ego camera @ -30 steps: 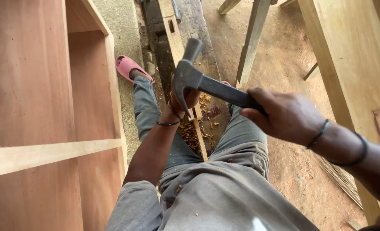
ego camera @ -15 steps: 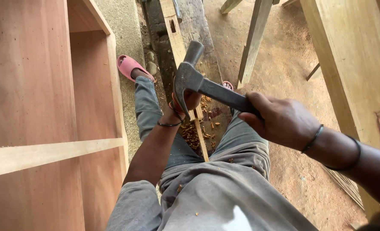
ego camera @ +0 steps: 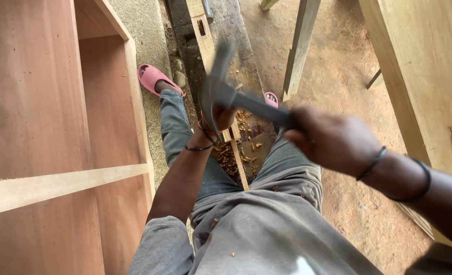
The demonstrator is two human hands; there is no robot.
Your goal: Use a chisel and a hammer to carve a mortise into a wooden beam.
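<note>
Claw hammer (ego camera: 221, 91) blurred above wood strip (ego camera: 238, 160) | right hand (ego camera: 332, 140) gripping handle | left hand (ego camera: 221, 119) closed low behind hammer head, contents hidden | chips (ego camera: 228, 155), pink sandals (ego camera: 152, 77), cabinet (ego camera: 58, 102) left

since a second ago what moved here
The right hand has swung the hammer; its head is now blurred and sits slightly higher than before. The left hand stays low on the wood strip. Legs, pink sandals and wood chips are unchanged.
</note>
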